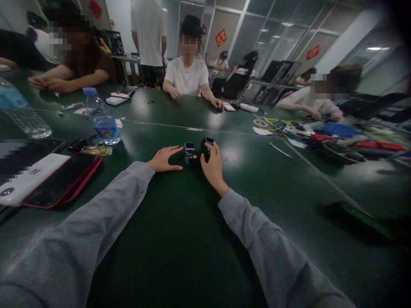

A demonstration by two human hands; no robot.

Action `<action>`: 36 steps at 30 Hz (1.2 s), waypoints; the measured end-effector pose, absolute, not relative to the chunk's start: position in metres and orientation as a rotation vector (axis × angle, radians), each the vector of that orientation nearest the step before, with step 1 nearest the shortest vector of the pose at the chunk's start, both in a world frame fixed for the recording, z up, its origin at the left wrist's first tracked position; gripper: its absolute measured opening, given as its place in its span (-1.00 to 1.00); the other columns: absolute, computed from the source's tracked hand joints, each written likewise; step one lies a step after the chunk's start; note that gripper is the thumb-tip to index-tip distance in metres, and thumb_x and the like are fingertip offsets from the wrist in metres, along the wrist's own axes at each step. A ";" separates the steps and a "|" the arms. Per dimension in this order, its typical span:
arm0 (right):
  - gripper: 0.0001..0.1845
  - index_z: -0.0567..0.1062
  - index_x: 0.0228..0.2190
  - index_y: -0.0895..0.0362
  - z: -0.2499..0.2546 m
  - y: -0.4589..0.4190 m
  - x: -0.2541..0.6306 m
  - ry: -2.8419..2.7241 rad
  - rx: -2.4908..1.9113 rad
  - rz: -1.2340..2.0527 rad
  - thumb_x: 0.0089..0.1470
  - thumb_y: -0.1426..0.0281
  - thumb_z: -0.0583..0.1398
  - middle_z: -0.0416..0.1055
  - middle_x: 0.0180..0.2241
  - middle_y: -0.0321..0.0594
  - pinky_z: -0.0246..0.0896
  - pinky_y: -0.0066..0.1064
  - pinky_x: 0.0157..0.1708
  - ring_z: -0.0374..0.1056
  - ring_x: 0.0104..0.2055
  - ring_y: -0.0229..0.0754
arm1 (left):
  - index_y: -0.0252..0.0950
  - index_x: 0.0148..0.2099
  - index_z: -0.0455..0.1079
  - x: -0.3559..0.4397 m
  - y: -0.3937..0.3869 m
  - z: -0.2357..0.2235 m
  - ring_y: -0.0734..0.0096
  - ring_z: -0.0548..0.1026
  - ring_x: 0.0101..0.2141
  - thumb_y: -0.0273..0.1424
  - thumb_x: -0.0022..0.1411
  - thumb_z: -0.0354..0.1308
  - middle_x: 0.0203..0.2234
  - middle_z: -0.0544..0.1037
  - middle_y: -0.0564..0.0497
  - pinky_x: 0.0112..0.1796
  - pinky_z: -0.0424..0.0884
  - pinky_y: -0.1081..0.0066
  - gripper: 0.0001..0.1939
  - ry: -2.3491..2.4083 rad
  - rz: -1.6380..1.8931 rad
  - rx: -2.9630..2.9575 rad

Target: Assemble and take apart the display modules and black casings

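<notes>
My left hand (165,159) lies flat on the dark green table (180,239), fingers stretched out towards a small electronic module with a blue top (190,153), not quite touching it. My right hand (212,164) is closed round a small black cube-shaped housing (206,145), held just right of the module. Both arms wear grey sleeves.
At the left lie a phone in a red case (61,180), a white power bank (28,177), a water bottle (102,121) and a second bottle (22,113). A metal tool (280,150) and colourful parts (337,137) lie at the right. Several people sit across the table.
</notes>
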State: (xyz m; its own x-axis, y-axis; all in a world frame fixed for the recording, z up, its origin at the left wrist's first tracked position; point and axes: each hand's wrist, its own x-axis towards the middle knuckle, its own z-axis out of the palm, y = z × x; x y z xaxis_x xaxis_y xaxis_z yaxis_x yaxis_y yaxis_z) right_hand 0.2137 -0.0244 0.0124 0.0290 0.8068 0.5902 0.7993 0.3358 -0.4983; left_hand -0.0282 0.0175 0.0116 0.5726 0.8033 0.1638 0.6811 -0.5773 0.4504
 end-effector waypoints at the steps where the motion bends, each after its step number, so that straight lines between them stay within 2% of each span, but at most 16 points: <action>1: -0.54 0.26 0.12 0.13 0.009 -0.024 0.214 -1.771 -1.449 0.009 0.18 0.44 0.05 0.00 0.26 0.02 0.21 0.00 0.15 0.07 0.27 0.07 | -0.10 0.38 -0.03 -0.028 0.017 0.012 -0.09 0.08 0.28 0.18 0.04 0.16 0.33 0.08 -0.15 0.20 0.02 -0.10 -0.02 1.218 0.499 2.479; 4: -0.51 0.28 0.11 0.15 0.005 -0.024 0.211 -1.890 -1.467 -0.044 0.13 0.47 0.09 0.01 0.26 0.04 0.14 0.04 0.18 0.02 0.29 0.12 | -0.10 0.38 -0.02 -0.028 0.016 0.013 -0.06 0.08 0.28 0.18 0.06 0.13 0.32 0.10 -0.13 0.21 0.03 -0.07 -0.05 1.230 0.492 2.498; 7: -0.48 0.26 0.15 0.15 0.009 -0.028 0.208 -1.918 -1.494 -0.144 0.14 0.46 0.10 -0.05 0.29 0.04 -0.04 0.17 0.23 -0.16 0.34 0.19 | -0.09 0.38 -0.02 -0.028 0.015 0.013 -0.07 0.08 0.28 0.18 0.07 0.11 0.33 0.09 -0.13 0.20 0.03 -0.09 -0.07 1.240 0.477 2.498; 10: -0.49 0.22 0.19 0.10 0.017 -0.033 0.204 -1.966 -1.449 -0.219 0.22 0.42 0.03 -0.07 0.32 -0.05 -0.22 0.15 0.28 -0.25 0.38 0.08 | -0.05 0.37 -0.02 -0.028 0.016 0.011 -0.07 0.09 0.28 0.17 0.09 0.10 0.32 0.11 -0.11 0.19 0.04 -0.10 -0.10 1.239 0.499 2.505; 15: -0.56 0.28 0.18 0.07 0.021 -0.037 0.198 -2.205 -1.309 -0.251 0.34 0.27 -0.06 0.24 0.19 -0.13 -0.45 0.05 0.33 -0.09 0.35 -0.09 | -0.09 0.36 0.03 -0.029 0.020 0.006 -0.04 0.14 0.26 0.14 0.11 0.12 0.30 0.15 -0.13 0.19 0.06 -0.07 -0.13 1.223 0.563 2.529; 17: -0.54 0.26 0.19 0.09 0.019 -0.037 0.198 -2.256 -1.282 -0.247 0.34 0.24 -0.07 0.28 0.17 -0.13 -0.48 0.03 0.33 -0.06 0.34 -0.11 | -0.12 0.35 0.04 -0.029 0.021 0.004 -0.03 0.15 0.25 0.14 0.11 0.12 0.29 0.17 -0.14 0.19 0.08 -0.06 -0.13 1.214 0.589 2.532; 26: -0.51 0.14 0.26 0.04 0.021 -0.035 0.200 -2.273 -1.276 -0.223 0.34 0.29 -0.08 0.13 0.27 -0.20 -0.34 -0.03 0.33 -0.18 0.37 -0.15 | -0.23 0.28 0.16 -0.030 0.027 -0.001 0.06 0.28 0.16 0.11 0.13 0.13 0.18 0.33 -0.17 0.14 0.21 0.05 -0.20 1.172 0.740 2.511; 30: -0.47 0.17 0.24 0.11 0.017 -0.031 0.203 -1.984 -1.464 -0.231 0.26 0.37 0.00 -0.05 0.33 -0.11 -0.25 0.07 0.30 -0.26 0.39 0.02 | -0.24 0.29 0.14 -0.029 0.024 0.001 -0.01 0.27 0.17 0.15 0.07 0.15 0.19 0.31 -0.19 0.13 0.21 0.01 -0.12 1.198 0.703 2.522; 32: -0.44 0.18 0.23 0.18 0.012 -0.027 0.206 -1.897 -1.530 -0.160 0.22 0.37 0.03 -0.04 0.32 0.00 -0.13 0.10 0.27 -0.18 0.36 0.10 | -0.24 0.30 0.13 -0.028 0.022 0.003 -0.03 0.24 0.18 0.17 0.07 0.13 0.20 0.29 -0.19 0.13 0.21 -0.01 -0.11 1.216 0.680 2.506; 36: -0.46 0.21 0.19 0.29 0.004 -0.022 0.209 -1.928 -1.487 -0.046 0.22 0.37 0.01 0.03 0.28 0.10 0.06 -0.05 0.24 0.02 0.30 0.05 | -0.22 0.29 0.14 -0.027 0.020 0.006 0.02 0.25 0.18 0.16 0.14 0.05 0.20 0.30 -0.17 0.13 0.21 0.02 -0.18 1.233 0.677 2.479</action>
State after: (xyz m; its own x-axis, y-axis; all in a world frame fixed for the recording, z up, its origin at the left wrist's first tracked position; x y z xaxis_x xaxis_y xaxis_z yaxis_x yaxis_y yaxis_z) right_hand 0.2090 -0.0218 0.0041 -0.1040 0.8389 0.5342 0.8634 0.3427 -0.3702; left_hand -0.0270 0.0199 0.0057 0.5231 0.8050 0.2798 0.6685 -0.5912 0.4512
